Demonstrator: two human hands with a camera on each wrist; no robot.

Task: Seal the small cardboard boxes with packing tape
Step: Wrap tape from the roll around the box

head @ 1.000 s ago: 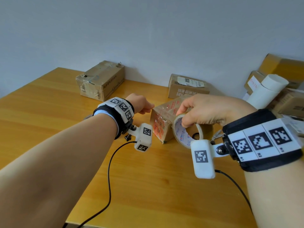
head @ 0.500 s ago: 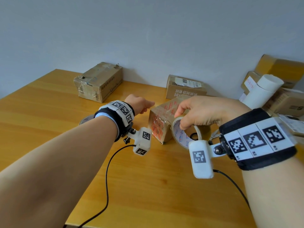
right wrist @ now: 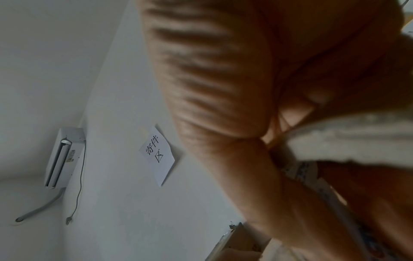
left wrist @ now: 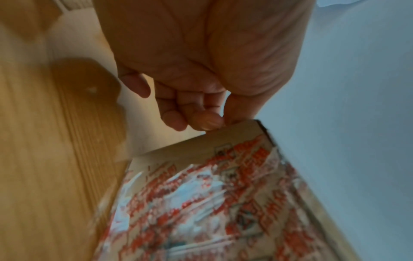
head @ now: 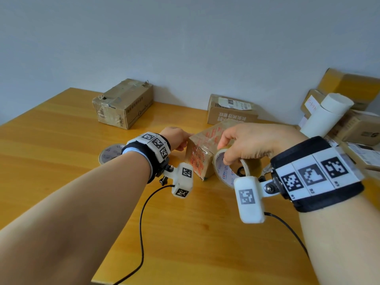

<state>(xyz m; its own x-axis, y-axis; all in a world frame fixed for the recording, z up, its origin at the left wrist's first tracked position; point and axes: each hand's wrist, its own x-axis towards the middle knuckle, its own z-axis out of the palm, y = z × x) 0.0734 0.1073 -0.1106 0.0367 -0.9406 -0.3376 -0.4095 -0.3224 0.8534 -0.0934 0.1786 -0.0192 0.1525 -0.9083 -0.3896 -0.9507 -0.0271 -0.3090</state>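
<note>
Two hands: left hand [head: 176,138] pinches taped box [head: 202,155], right hand [head: 253,144] grips tape roll [head: 223,171]

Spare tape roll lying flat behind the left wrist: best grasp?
Judging by the head view, take the spare tape roll from above: it lies flat on the table, hole facing up. Pinch across the ring wall, one finger in the hole and the thumb on the outer rim. The left hand is nearer; the right hand holds another roll.
</note>
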